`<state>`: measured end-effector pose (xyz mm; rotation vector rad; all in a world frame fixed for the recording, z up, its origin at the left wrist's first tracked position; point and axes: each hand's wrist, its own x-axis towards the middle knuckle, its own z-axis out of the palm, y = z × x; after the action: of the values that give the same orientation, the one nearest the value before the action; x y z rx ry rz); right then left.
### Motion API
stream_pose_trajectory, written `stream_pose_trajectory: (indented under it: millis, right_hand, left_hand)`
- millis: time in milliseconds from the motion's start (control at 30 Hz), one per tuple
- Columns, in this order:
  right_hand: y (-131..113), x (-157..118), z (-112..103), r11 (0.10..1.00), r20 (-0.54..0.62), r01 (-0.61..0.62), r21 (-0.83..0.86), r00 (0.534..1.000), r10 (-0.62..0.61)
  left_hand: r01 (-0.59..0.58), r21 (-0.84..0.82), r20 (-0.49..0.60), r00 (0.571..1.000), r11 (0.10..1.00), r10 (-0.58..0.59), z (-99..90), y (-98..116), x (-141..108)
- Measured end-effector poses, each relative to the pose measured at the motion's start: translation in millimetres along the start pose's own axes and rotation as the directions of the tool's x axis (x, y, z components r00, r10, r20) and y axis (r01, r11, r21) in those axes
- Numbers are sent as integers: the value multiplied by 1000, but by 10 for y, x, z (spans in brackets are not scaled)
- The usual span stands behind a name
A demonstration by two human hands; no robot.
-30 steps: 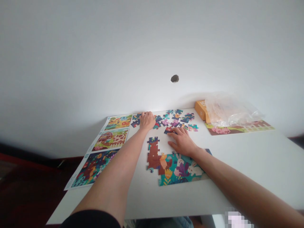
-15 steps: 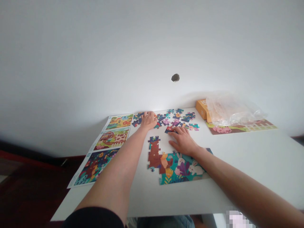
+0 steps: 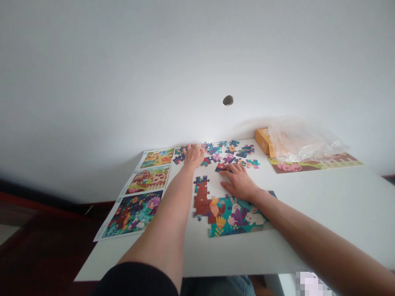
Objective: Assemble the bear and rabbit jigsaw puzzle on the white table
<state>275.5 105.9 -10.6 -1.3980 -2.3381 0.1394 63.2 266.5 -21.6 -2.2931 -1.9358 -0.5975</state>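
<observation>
My left hand [image 3: 194, 156] is over the loose puzzle pieces [image 3: 228, 158] at the back of the white table, its fingers bent down among them and slightly apart. Its fingertips partly hide what they touch. My right hand [image 3: 240, 181] rests palm down with fingers spread, the fingertips on a red and dark blue puzzle piece [image 3: 220, 167]. Under and in front of that wrist lies a joined puzzle section [image 3: 236, 218] with white rabbits, plants and a fox-like animal. A brown tree-trunk strip [image 3: 201, 197] rises from its left end.
Left of the pieces lies a printed sheet [image 3: 128, 189] with three pictures. At the back right, an orange box [image 3: 263, 142] and a clear plastic bag [image 3: 304, 142] sit by a farm picture strip [image 3: 321, 163]. The wall [image 3: 154, 102] stands behind the table.
The view has shifted slightly. Beside my left hand, more small pieces now show to its right, and its fingers have shifted a little. My right hand has stayed almost still.
</observation>
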Motion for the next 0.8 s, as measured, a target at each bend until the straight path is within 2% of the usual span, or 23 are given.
stream_pose_trajectory:
  millis: [200,333,433,500,533,567,600,667,733,800]
  right_hand:
    - [34,1,13,1000,6,26,13,1000,-26]
    - [54,2,5,999,-1,33,23,999,-33]
    - [67,8,-2,998,-2,57,35,998,-57]
    - [72,14,-7,997,1,69,40,998,-69]
    - [71,16,-12,997,1,71,44,997,-71]
    - [68,17,-21,996,0,74,52,997,-74]
    - [62,18,-34,995,-6,78,65,997,-77]
    - [39,15,-72,990,-42,86,109,996,-82]
    - [3,8,-120,982,-104,95,163,991,-79]
    - [-39,-4,-158,969,-149,122,217,985,-91]
  left_hand:
    - [33,-66,-22,999,997,-34,-13,-42,58]
    - [65,-153,-137,987,986,-86,-122,-34,6]
    - [62,-284,-276,950,957,-144,-236,-3,-214]
    - [-63,-626,-421,866,777,-269,-314,32,-465]
    - [-123,-734,-416,859,668,-298,-359,52,-609]
    - [-152,-803,-382,873,577,-302,-409,73,-757]
    - [-151,-848,-322,908,508,-268,-465,94,-899]
    - [-107,-909,-170,978,402,-123,-589,136,-1138]
    - [-41,-941,-43,999,336,1,-696,180,-1288]
    - [-2,-939,41,992,344,118,-750,230,-1351]
